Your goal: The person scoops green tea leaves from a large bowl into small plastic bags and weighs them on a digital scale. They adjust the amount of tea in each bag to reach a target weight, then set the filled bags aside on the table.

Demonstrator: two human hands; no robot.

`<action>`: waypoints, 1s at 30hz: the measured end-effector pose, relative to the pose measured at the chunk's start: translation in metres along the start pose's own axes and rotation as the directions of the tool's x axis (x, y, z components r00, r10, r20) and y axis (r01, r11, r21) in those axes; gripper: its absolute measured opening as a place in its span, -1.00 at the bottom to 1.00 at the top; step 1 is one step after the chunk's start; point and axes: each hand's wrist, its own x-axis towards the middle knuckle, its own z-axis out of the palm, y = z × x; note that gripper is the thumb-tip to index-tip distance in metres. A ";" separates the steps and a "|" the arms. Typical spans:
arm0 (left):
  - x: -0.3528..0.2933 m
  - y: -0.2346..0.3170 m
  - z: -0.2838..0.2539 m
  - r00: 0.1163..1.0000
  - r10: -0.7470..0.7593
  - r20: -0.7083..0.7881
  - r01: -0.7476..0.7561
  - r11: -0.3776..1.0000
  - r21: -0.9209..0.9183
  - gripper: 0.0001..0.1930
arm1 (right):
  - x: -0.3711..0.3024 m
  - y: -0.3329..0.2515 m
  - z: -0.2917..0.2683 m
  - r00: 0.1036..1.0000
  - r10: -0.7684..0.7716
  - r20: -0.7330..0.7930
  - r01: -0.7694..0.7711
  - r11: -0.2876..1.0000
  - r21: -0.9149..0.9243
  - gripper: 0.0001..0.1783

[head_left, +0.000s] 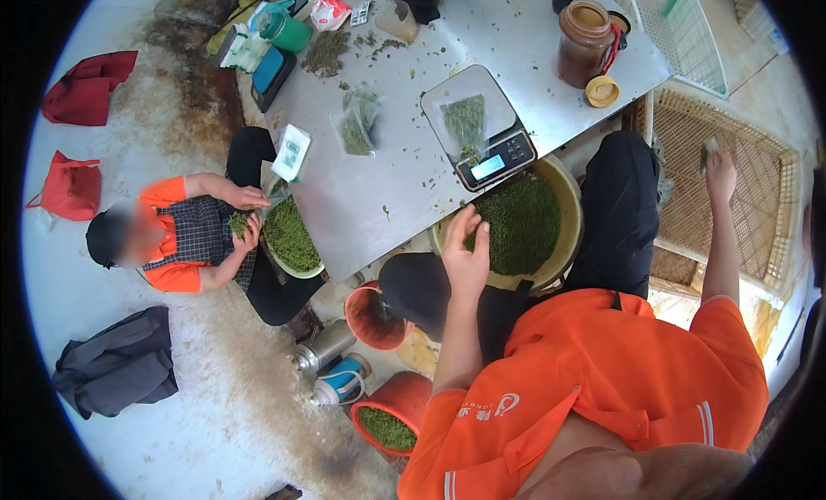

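My left hand (467,249) is raised over the near left rim of a wide yellowish basin (570,212), its fingers loosely bent and apart, with nothing visible in them. Inside the basin lies a heap of small green plant pieces (520,225). Out to the right, my right hand (721,176) grips a small clear bag with green contents (708,155), held above a woven tan crate (757,169). On the metal table, a digital scale (434,104) carries another clear bag of the green pieces (465,123).
More filled bags (357,126) lie on the metal table (361,216). A brown jar (585,44) stands at its far right. To the left, a co-worker (185,229) handles greens over a bowl (318,269). Red buckets (375,317) and thermos flasks (325,345) stand left of my legs.
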 end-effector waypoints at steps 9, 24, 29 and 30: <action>-0.053 -0.018 0.025 0.966 -0.008 0.259 -0.018 0.995 0.099 -0.70 | -0.149 0.073 0.181 0.805 0.152 0.574 -0.160 0.986 -0.036 -0.46; 0.067 0.029 0.042 0.923 -0.386 -0.014 0.337 0.824 -0.456 -0.76 | -0.071 -0.232 -0.038 0.926 -0.220 -0.306 0.368 0.709 0.602 -0.80; 0.072 0.024 0.045 0.930 -0.367 -0.023 0.283 0.753 -0.594 -0.82 | -0.104 -0.282 -0.032 0.893 -0.369 -0.259 0.443 0.611 0.656 -0.85; 0.060 0.026 0.040 0.934 -0.356 -0.038 0.271 0.772 -0.576 -0.83 | -0.111 -0.283 -0.029 0.895 -0.380 -0.232 0.431 0.605 0.669 -0.85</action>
